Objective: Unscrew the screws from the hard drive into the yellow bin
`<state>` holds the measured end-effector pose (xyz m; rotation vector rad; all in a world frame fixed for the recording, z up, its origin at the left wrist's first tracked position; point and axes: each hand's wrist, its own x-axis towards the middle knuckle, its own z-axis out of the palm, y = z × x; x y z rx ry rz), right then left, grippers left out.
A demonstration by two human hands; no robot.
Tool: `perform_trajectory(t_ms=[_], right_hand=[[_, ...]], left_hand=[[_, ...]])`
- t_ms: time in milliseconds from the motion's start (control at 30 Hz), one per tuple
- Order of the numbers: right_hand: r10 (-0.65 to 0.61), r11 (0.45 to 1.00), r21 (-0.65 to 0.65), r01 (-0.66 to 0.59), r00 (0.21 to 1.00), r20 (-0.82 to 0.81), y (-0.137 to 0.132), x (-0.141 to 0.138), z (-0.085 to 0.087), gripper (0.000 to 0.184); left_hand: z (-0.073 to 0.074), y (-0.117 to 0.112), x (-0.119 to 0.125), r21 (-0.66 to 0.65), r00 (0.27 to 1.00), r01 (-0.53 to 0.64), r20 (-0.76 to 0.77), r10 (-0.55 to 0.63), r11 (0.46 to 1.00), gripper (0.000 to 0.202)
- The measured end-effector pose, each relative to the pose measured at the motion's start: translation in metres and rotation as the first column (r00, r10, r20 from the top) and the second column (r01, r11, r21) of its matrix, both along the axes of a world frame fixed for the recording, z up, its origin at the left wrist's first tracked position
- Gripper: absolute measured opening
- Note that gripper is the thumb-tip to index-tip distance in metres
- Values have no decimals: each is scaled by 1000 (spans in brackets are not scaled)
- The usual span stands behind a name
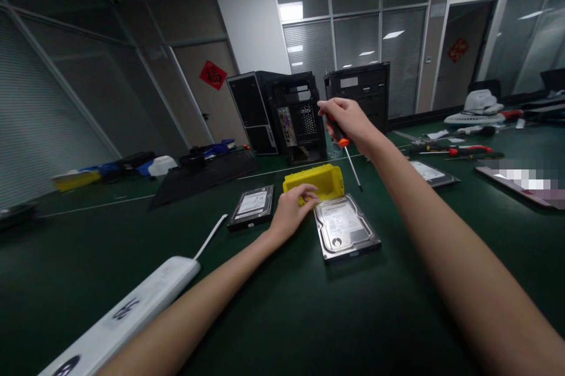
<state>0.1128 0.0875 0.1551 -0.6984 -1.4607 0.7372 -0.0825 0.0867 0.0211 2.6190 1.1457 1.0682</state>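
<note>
In my right hand is a screwdriver with a black and orange-red handle. Its thin shaft slants down to the right, and the tip is near the table beside a yellow bin. My left hand is at the bin's front edge, its fingers curved and thumb a little apart. I see nothing held there. A silver hard drive lies label up just in front of the bin, close to my left thumb. Another hard drive lies to the left of that hand.
A white power strip lies at left front. Behind the bin stand a black computer case and an opened case frame. At right are a third hard drive, red-handled pliers and a phone-like device.
</note>
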Motion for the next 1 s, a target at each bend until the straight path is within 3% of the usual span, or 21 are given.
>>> perform_trajectory(t_ms=[300, 633, 1000], right_hand=[[16, 1000, -9, -16, 999, 44, -1, -4, -1, 21], [29, 1000, -3, -28, 997, 67, -2, -4, -1, 22], [49, 999, 6, -50, 995, 87, -2, -4, -1, 22]], left_hand=[[-2, -7, 0, -131, 986, -105, 118, 120, 986, 24], [-13, 2, 2, -70, 987, -132, 83, 137, 989, 25], [-12, -12, 3, -88, 986, -146, 64, 152, 985, 24]])
